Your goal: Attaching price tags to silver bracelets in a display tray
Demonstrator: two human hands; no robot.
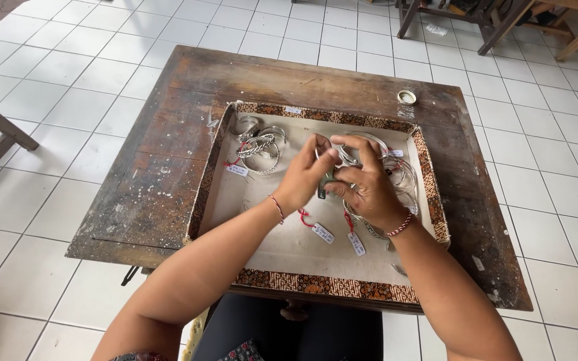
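Both hands (339, 177) together over tray (316, 286)

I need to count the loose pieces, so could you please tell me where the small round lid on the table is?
In the head view, the small round lid lies on the wooden table, just beyond the tray, near its far right corner.

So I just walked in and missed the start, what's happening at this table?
A person sits at a worn wooden table with a batik-edged tray of silver bangles. Both hands, left and right, meet over the tray, handling a silver bangle. More bangles lie at the tray's far left, and paper tags on red strings nearby.
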